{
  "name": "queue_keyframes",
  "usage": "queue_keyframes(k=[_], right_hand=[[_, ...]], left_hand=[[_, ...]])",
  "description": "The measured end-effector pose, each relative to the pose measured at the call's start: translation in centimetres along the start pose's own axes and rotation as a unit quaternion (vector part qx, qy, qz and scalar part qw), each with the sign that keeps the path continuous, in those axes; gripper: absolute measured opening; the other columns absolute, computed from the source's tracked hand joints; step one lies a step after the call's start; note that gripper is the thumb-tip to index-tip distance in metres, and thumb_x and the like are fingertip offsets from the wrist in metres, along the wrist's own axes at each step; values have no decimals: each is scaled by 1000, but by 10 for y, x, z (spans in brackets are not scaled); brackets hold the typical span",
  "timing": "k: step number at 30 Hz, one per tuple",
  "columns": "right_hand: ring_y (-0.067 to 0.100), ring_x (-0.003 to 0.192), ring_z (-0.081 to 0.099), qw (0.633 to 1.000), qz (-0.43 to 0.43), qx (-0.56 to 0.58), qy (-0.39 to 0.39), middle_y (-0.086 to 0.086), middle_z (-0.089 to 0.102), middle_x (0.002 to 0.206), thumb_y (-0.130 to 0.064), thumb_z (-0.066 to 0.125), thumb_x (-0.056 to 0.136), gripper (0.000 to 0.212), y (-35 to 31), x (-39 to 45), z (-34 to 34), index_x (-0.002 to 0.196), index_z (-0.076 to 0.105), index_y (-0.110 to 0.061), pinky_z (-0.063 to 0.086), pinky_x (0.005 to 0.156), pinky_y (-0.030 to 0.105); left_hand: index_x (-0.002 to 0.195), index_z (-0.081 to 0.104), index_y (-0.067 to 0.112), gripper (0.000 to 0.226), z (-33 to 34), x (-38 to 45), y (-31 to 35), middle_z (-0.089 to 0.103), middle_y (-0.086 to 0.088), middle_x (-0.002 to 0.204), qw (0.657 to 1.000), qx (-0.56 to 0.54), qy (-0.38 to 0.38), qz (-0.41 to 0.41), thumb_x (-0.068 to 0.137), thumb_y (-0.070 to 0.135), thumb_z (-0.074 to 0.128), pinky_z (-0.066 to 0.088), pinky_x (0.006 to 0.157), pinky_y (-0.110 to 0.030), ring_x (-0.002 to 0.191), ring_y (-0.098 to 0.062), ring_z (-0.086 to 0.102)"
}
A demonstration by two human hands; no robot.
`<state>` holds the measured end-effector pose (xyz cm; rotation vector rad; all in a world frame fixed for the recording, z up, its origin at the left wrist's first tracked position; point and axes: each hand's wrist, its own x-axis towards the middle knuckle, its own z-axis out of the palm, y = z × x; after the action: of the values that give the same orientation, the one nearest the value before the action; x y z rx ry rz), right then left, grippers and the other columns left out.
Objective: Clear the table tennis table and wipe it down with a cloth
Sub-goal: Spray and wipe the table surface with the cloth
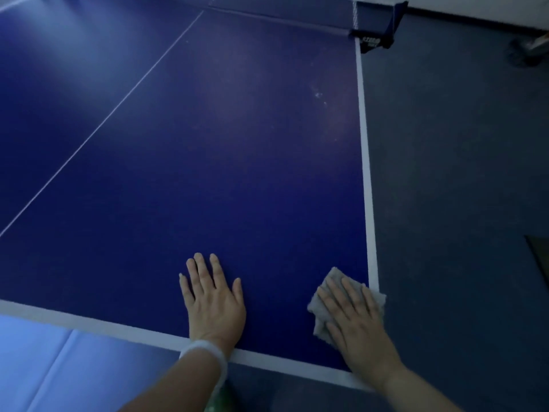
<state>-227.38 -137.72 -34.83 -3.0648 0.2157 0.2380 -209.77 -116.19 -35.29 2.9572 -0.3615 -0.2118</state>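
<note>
My right hand [355,319] presses flat on the cloth [329,281]. My left hand [212,298] lies flat, apart. The table [222,144] runs long toward 12 o'clock

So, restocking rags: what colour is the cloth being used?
Grey; the cloth shows under the right hand in the head view.

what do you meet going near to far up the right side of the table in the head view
Right hand pressing flat on the grey folded cloth → pale smudges on the blue table tennis table → black net clamp at the white side line.

Wheeled cart [527,50] on grey floor [460,173]
</note>
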Motion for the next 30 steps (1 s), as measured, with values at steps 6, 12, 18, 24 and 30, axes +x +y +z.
queue_keyframes(k=[6,12,18,24,30], right_hand=[[18,149,-15,956,277,85,45,-2,-13,163,-39,6,102,56,50,105,-17,156,-2,-25,0,122,48],[28,151,0,995,69,46,51,8,3,164,-37,13,102,57,-25,109,-11,156,12,-18,9,121,52],[20,151,-9,999,25,29,4,1,-7,163,-38,5,103,54,51,137,-21,155,2,-23,2,122,48],[27,150,-6,987,154,43,31,5,-9,162,-36,25,104,59,28,152,-25,156,6,-19,4,121,53],[29,151,0,985,-175,1,4,6,7,163,-42,17,100,60,-39,165,-19,155,12,-20,10,119,55]], left_hand=[[152,1,10,72,4,1,0,-3,-16,161,1000,7,13,-4,94,52,0,-3,121,-50,149,-28,-11],[151,18,7,68,3,0,1,13,-18,160,1000,13,22,-2,97,49,14,10,119,-52,149,-31,6],[152,17,8,68,2,0,1,9,-16,161,1000,24,17,-8,98,49,14,6,120,-50,150,-29,2],[155,12,13,68,2,-1,1,1,-12,162,999,23,12,-21,98,51,12,2,120,-48,150,-25,-5],[155,13,14,68,1,-1,4,2,-10,163,999,34,13,-29,98,51,16,3,121,-45,150,-22,-5]])
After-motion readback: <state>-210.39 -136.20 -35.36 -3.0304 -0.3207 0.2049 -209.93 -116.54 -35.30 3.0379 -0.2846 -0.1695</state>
